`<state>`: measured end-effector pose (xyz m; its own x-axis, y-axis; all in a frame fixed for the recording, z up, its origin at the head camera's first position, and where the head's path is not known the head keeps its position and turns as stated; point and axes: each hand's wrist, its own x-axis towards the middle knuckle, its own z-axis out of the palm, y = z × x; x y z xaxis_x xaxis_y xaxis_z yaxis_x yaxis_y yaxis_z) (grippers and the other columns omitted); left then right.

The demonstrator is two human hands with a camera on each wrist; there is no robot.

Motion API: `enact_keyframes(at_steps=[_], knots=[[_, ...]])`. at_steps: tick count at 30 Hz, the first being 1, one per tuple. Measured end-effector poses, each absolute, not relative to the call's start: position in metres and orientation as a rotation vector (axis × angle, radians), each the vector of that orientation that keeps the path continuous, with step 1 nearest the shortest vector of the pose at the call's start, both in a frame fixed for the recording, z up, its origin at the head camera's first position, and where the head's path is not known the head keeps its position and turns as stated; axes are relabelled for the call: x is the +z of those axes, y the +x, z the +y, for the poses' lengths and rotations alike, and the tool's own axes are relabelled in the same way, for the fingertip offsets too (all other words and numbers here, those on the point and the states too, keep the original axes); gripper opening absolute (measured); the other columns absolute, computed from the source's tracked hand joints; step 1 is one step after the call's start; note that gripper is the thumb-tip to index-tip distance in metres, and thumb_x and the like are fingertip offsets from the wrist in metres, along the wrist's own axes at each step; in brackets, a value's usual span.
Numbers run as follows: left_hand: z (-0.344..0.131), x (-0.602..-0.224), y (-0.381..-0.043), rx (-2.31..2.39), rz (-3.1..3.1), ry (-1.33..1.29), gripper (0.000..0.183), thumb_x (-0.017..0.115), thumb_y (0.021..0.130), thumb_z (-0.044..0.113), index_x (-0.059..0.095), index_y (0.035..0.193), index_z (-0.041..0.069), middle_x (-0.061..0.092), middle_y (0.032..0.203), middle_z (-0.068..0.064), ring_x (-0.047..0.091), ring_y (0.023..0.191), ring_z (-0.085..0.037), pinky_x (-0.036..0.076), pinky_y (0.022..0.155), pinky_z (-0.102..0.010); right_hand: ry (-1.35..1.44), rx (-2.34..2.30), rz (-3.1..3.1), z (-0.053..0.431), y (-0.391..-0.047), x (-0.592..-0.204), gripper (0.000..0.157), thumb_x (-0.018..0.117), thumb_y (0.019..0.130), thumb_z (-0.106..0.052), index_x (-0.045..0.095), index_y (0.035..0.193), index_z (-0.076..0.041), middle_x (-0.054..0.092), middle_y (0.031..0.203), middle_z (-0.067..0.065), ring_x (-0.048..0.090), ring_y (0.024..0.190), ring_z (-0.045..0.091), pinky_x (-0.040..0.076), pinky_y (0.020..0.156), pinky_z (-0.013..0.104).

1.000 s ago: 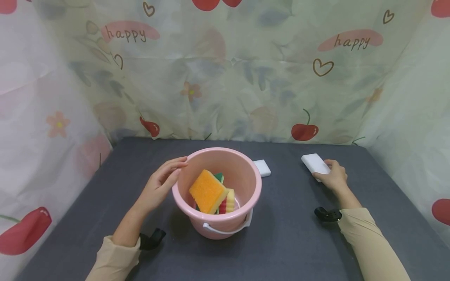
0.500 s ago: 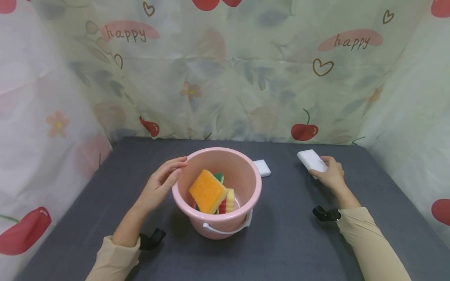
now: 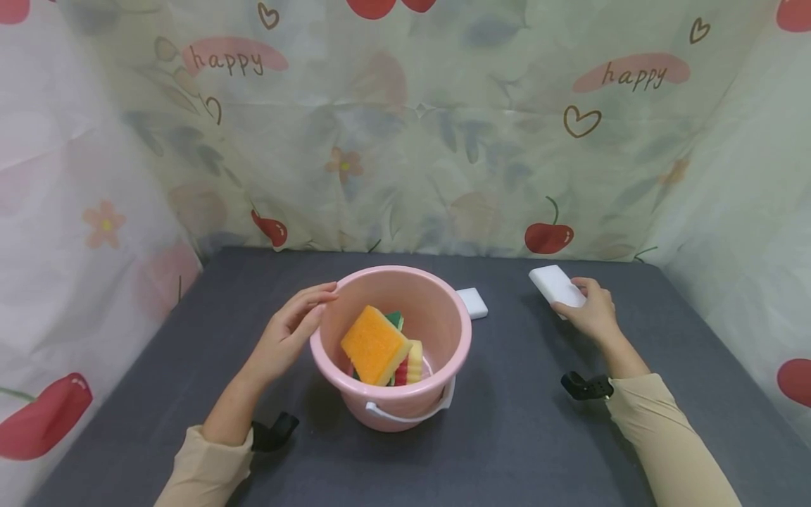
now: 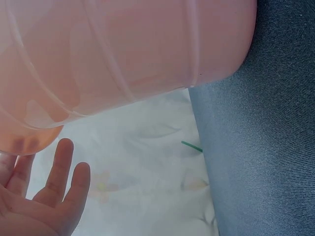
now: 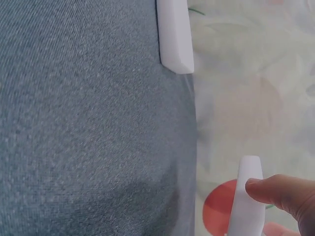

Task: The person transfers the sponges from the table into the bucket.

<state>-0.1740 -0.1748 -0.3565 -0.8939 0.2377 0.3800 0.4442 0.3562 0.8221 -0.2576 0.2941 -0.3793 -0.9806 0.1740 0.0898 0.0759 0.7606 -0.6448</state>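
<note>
A pink bucket [image 3: 395, 412] with a white handle [image 3: 412, 419] stands upright in the head view. Inside lie an orange-topped sponge [image 3: 375, 345], a red-and-yellow sponge [image 3: 412, 362] and a green piece [image 3: 395, 320]. My left hand [image 3: 288, 334] touches the bucket's left rim with extended fingers; in the left wrist view two fingers [image 4: 74, 177] stand apart from the wall. Between thumb and fingers, my right hand [image 3: 592, 310] pinches a white sponge block [image 3: 556, 285] over the table at the right. Its far end points toward the back, and a shadow lies below it.
Behind the bucket's right side, a second white block [image 3: 473, 303] lies on the dark table [image 3: 507, 451], partly hidden by the bucket. Printed curtains [image 3: 418, 176] enclose the table at the back and both sides. Black straps [image 3: 586, 386] sit on both wrists.
My right hand has moved slightly left and toward the back, carrying the white sponge block with it. The left hand and the bucket have stayed still.
</note>
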Motion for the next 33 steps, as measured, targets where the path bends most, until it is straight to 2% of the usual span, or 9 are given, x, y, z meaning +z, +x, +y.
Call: enact_keyframes(at_steps=[16, 33], knots=[[-0.175, -0.357, -0.175, -1.556, -2.439, -0.594, 0.03, 0.045, 0.098, 0.019, 0.056, 0.125, 0.012, 0.047, 0.141, -0.005, 0.041, 0.121, 0.009, 0.038, 0.094, -0.009, -0.113, 1.032, -2.79, 0.288, -0.255, -0.372, 0.064, 0.065, 0.084, -0.018, 0.034, 0.134, 0.008, 0.037, 0.128, 0.037, 0.036, 0.116, 0.047, 0.037, 0.09, 0.057], [-0.175, -0.357, -0.175, -1.565, -2.421, -0.612, 0.03, 0.046, 0.098, 0.017, 0.056, 0.125, 0.01, 0.047, 0.141, -0.006, 0.041, 0.12, 0.009, 0.038, 0.094, -0.009, -0.006, 1.029, -2.763, 0.277, -0.249, -0.356, 0.062, 0.063, 0.085, -0.019, 0.035, 0.134, 0.006, 0.039, 0.128, 0.036, 0.037, 0.117, 0.047, 0.038, 0.087, 0.058]])
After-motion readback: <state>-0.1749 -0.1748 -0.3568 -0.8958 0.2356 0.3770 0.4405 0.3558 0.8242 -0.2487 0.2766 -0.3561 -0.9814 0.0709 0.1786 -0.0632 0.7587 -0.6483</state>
